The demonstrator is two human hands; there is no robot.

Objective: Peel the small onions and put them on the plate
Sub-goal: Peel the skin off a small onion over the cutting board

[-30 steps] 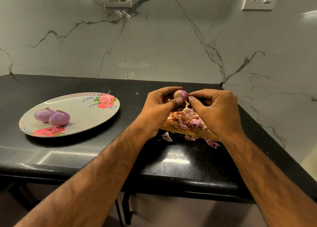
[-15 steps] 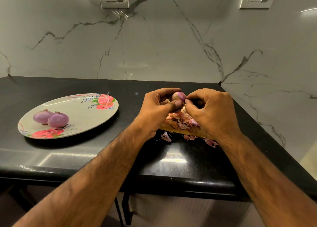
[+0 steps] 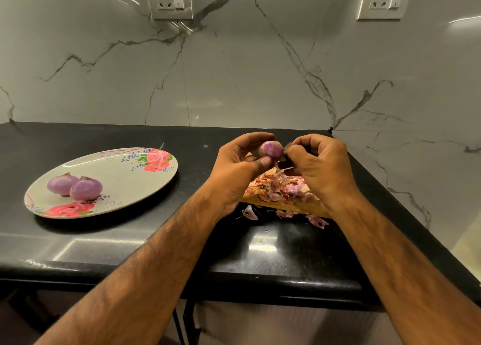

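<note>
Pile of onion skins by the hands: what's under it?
A tan flat board shows beneath the pinkish pile of dry onion skins, lying on the black stone counter. The left hand and right hand cover its far part and ends, so its full extent is unseen.

Peels [image 3: 281, 188] and the right hand [image 3: 322, 167] hide most of the board [image 3: 286, 207] — left fingers [image 3: 247, 140] cover part of the onion [image 3: 272, 149].
</note>
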